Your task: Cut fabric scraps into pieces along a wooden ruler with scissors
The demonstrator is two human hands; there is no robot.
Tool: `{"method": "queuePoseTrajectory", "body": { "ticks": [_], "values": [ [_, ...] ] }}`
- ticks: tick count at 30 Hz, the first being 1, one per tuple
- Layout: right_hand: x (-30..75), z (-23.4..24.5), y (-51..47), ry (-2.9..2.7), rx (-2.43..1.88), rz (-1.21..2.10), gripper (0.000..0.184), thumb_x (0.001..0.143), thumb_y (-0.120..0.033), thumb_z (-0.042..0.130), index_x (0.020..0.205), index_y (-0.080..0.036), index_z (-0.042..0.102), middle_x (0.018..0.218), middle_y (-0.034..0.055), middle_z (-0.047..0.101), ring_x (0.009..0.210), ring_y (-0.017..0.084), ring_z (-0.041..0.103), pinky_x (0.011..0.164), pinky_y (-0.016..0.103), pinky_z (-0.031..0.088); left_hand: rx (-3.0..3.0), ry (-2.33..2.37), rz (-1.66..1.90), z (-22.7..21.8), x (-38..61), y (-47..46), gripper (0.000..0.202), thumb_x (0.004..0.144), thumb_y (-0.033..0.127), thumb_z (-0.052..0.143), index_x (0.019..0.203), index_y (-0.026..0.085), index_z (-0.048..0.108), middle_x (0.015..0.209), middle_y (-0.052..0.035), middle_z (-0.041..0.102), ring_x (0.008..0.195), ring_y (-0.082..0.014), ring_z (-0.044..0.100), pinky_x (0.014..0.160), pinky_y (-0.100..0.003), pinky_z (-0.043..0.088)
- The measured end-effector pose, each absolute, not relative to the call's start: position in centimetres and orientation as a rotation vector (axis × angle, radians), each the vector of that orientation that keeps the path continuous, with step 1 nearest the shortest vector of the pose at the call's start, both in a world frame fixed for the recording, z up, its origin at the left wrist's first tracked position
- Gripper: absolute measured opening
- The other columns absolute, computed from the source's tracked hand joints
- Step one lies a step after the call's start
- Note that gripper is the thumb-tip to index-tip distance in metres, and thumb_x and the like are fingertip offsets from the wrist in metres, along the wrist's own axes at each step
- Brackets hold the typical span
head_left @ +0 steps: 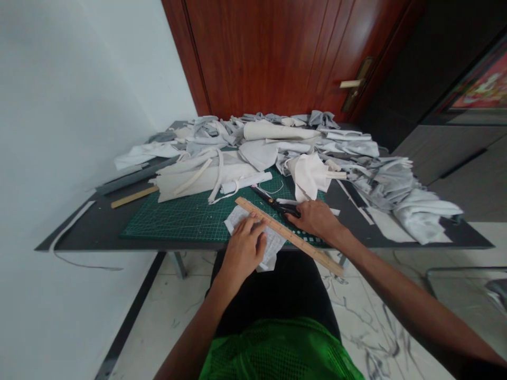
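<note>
My left hand (246,244) lies with its fingers stretched over a grey fabric piece (273,246), fingertips on the edge of a wooden ruler (304,247). The ruler slants across this fabric, and its near end juts past the table's front edge. The lower corner of the fabric hangs over that edge too. Just beyond the ruler, my right hand (317,217) is closed around the black handles of a pair of scissors (273,202). Their blades point away to the upper left, on the green cutting mat (178,219).
Heaps of grey and white fabric scraps (277,142) cover the table's back and right side. A rolled white piece (246,182) and a second wooden strip (134,197) lie on the left half. A wooden door (261,58) stands behind; thin offcuts (380,343) litter the floor.
</note>
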State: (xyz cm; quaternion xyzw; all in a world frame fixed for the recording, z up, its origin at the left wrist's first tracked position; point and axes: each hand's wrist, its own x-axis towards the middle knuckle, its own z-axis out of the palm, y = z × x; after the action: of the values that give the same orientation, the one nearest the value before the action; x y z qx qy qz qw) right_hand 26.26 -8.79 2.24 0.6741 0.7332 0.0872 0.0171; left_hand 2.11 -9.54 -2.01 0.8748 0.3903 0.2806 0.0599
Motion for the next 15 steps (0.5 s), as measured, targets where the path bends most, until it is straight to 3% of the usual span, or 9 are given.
{"method": "queuePoseTrajectory", "body": {
  "ticks": [4,12,15],
  "values": [
    [26.5,2.5,-8.9,2.226,2.180,0.327,0.045,0.102,-0.050,0.052,0.096,-0.011,0.073,0.088,0.0164,0.077,0.090,0.029,0.071,0.092,0.041,0.041,2.645,1.175,0.864,-2.1,2.0,-9.5,0.036,0.103,0.021,0.048,0.137,0.019,0.061,0.137,-0.0133,0.061,0.139,-0.0295,0.054,0.119,-0.050,0.046],
    [27.5,2.7,-9.0,2.257,2.215,0.333,0.028,0.102,-0.033,0.057,0.107,-0.008,0.069,0.101,0.0194,0.074,0.108,0.033,0.064,0.093,0.040,0.044,2.684,1.159,0.882,-2.5,1.6,-9.1,0.036,0.105,0.023,0.046,0.137,0.019,0.062,0.140,-0.0132,0.061,0.140,-0.0294,0.053,0.118,-0.050,0.047],
    [27.5,3.0,-9.2,2.307,2.134,0.298,0.021,0.101,-0.019,0.056,0.110,-0.005,0.070,0.107,0.0205,0.074,0.112,0.033,0.066,0.098,0.040,0.046,2.684,1.161,0.898,-2.7,1.5,-9.0,0.035,0.104,0.023,0.047,0.136,0.020,0.062,0.139,-0.0121,0.061,0.140,-0.0291,0.054,0.117,-0.050,0.048]
  ]
}}
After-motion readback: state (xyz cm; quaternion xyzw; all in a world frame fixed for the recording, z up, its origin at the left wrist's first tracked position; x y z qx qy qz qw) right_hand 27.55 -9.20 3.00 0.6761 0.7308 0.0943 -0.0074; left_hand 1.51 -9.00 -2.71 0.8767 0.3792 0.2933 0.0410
